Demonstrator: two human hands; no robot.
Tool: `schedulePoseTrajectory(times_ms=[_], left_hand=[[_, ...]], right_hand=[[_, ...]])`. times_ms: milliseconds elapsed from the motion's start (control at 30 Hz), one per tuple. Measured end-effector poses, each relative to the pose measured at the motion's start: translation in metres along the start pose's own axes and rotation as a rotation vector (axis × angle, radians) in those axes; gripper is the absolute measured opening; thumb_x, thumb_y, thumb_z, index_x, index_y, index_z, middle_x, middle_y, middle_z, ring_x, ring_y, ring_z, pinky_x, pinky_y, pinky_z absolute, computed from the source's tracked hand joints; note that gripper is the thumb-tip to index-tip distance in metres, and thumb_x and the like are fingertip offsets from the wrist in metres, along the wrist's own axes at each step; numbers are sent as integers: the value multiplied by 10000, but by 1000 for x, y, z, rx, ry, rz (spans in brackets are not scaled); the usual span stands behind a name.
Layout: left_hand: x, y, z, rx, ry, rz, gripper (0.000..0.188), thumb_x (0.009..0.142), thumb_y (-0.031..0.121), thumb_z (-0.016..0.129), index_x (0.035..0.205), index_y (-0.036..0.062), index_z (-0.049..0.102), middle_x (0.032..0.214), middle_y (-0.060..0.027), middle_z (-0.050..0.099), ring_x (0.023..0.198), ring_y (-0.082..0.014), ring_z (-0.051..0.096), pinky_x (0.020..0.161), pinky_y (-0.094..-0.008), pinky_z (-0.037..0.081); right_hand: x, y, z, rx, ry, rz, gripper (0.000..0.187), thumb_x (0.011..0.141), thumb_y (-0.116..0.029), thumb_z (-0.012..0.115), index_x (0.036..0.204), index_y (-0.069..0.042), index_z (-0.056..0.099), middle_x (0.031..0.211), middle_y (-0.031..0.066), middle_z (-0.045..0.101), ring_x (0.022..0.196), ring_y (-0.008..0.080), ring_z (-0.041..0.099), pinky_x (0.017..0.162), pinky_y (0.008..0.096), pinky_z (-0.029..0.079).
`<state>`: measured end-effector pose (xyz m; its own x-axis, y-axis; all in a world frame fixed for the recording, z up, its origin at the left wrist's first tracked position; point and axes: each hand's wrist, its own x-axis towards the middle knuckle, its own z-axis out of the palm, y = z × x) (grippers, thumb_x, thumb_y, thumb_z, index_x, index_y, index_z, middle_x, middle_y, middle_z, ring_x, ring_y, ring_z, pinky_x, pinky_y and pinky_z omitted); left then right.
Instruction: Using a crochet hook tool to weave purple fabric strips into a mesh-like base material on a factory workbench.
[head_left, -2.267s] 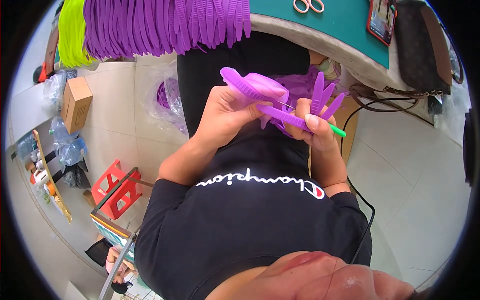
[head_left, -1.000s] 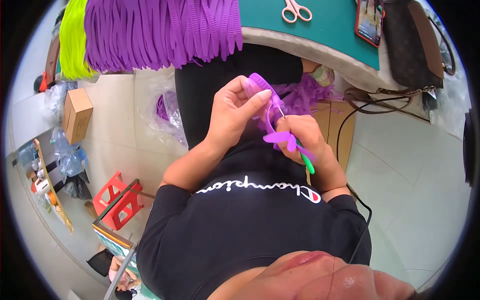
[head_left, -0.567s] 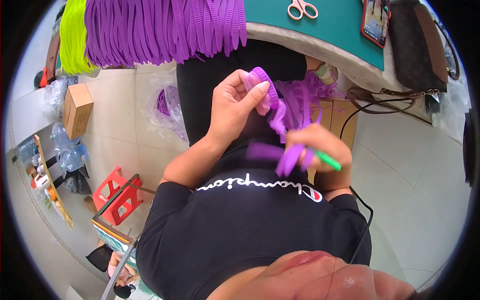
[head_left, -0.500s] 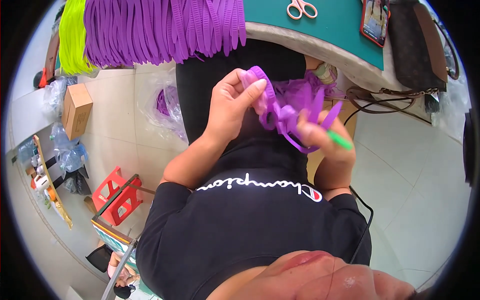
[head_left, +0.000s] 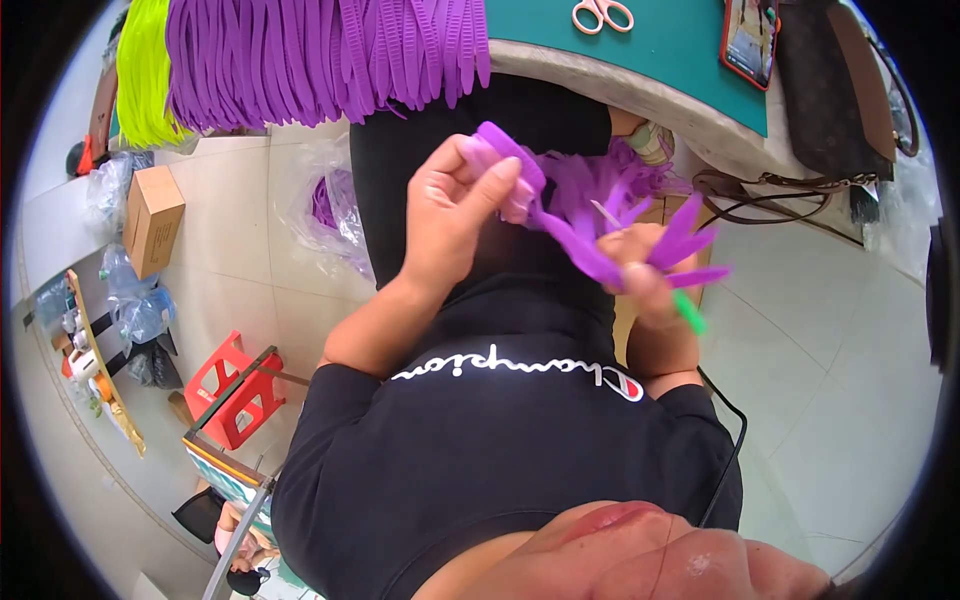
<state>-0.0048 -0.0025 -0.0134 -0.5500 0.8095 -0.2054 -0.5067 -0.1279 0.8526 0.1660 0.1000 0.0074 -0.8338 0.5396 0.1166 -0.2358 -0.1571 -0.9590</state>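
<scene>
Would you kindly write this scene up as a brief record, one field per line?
Left hand: pinches a curved purple strap
Right hand: holds a green-handled tool with a thin metal tip; purple strips fan out from it; partly blurred
Table edge: row of overhanging purple straps, yellow-green straps beside it
Green tabletop: pink-handled scissors, phone
Left background: cardboard box

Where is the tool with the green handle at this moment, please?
In the head view, the green-handled tool is right of centre, held in the right hand together with purple strips.
</scene>
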Motion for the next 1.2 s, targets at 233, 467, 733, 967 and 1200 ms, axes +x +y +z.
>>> schedulePoseTrajectory(times_ms=[233, 467, 733, 967, 1200], left_hand=[[-7, 1, 8, 39, -57, 22, 93, 893, 53, 616, 862, 19, 536, 755, -67, 628, 638, -95, 600, 588, -221, 487], [-10, 3, 8, 16, -85, 27, 82, 892, 21, 607, 856, 9, 534, 769, -66, 625, 680, -95, 608, 618, -227, 498], [-11, -1, 7, 192, -40, 167, 80, 889, 7, 605, 848, 9, 536, 776, -55, 625, 682, -83, 599, 624, -215, 488], [-1, 9, -6, 10, -103, -85, 85, 898, 87, 621, 900, 32, 557, 768, -48, 617, 662, -88, 583, 586, -216, 461], [-7, -1, 3, 2, -174, -108, 209, 889, 6, 584, 1087, 11, 518, 925, -52, 620, 783, -93, 595, 661, -220, 471]], right_hand=[[17, 19, 12, -453, -294, -229, 203, 852, -100, 572, 688, -31, 476, 591, 86, 503, 484, 236, 523, 483, 313, 437], [17, 21, 14, -533, -255, -200, 210, 873, -129, 568, 706, -31, 485, 632, 87, 530, 489, 247, 530, 493, 318, 443], [15, 21, 18, -461, -166, 168, 168, 907, -136, 519, 774, -36, 498, 634, 37, 510, 499, 146, 470, 471, 302, 374], [23, 16, -20, 694, 137, 145, 380, 956, -482, 451, 824, -126, 425, 610, -41, 410, 499, 43, 362, 432, 221, 283], [31, 28, 7, -34, 97, 384, 236, 906, -245, 598, 1002, -30, 579, 786, -12, 577, 675, 63, 528, 548, 200, 402]])
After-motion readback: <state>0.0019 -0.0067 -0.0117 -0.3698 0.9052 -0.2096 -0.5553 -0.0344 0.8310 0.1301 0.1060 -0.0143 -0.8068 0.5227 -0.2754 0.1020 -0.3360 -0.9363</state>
